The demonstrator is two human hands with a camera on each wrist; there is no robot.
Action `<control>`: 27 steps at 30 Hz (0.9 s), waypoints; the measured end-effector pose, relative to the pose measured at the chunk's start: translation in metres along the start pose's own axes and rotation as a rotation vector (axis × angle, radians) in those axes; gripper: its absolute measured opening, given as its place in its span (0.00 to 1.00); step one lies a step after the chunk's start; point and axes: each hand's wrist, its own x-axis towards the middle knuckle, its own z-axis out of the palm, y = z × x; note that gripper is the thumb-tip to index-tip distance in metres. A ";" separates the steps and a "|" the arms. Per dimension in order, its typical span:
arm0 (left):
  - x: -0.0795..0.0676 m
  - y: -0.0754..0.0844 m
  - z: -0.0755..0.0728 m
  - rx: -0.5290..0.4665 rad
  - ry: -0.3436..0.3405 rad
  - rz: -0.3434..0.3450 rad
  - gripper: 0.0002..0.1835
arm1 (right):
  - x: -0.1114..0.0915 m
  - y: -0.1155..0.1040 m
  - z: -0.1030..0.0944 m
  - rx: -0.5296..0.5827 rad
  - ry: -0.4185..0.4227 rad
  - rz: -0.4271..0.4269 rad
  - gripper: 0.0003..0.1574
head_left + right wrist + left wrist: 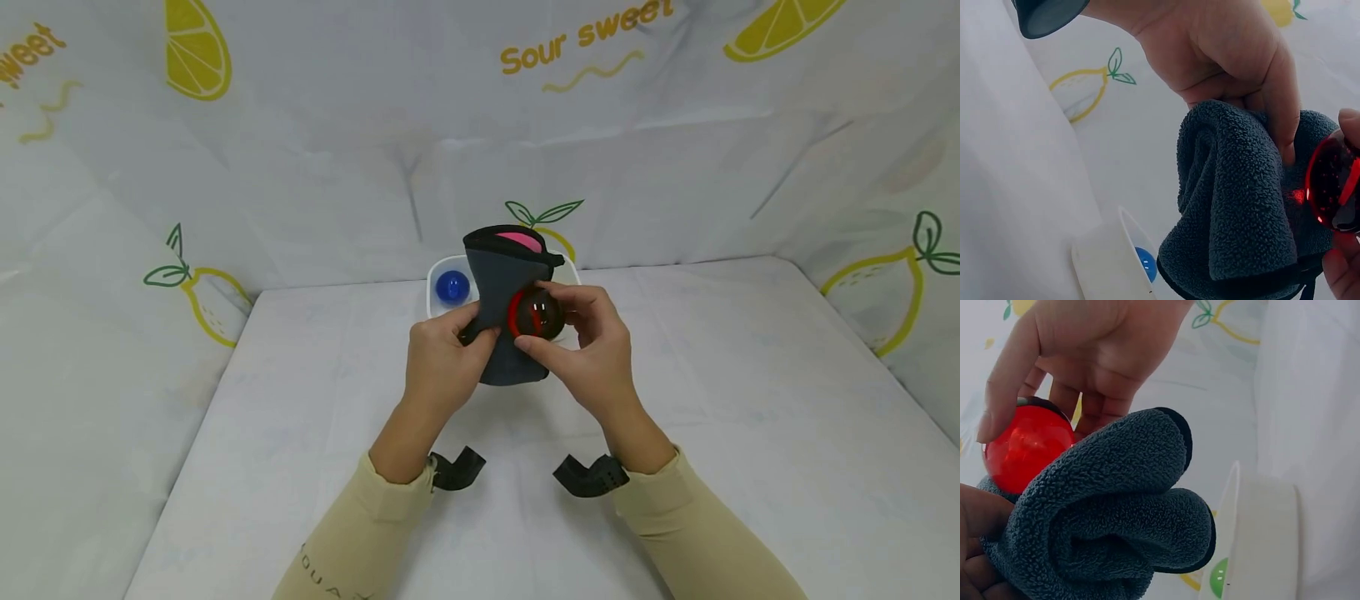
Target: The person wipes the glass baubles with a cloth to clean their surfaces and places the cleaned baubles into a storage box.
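My left hand [444, 354] pinches a folded dark blue-grey terry towel [504, 287] with a black edge, thumb in front of it. A patch of pink [520, 241] shows inside the towel's upper fold. Between thumb and fingers, my right hand [600, 354] holds a shiny ball [551, 312], dark on one side and red on the other. The ball overlaps the towel's front in the head view. In the left wrist view the ball's red side [1030, 450] is right at the towel. The right wrist view shows its dark side [1329, 172], casting a red glow on the towel.
Behind the hands stands a white container [432, 304], partly hidden by the towel. A blue ball [452, 287] lies in its left part; a green ball [1219, 579] shows at its rim in the left wrist view. A lemon-printed white cloth [337, 192] hangs behind the white-covered table [315, 400].
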 end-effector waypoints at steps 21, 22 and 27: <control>0.001 0.000 -0.004 0.023 -0.012 -0.024 0.06 | 0.002 0.006 0.002 -0.163 -0.005 -0.203 0.38; 0.000 0.001 -0.004 0.018 -0.021 -0.031 0.07 | 0.002 0.007 0.001 -0.159 0.009 -0.204 0.38; -0.001 0.002 -0.001 -0.006 -0.059 -0.047 0.09 | 0.004 0.007 -0.001 -0.106 0.057 -0.169 0.39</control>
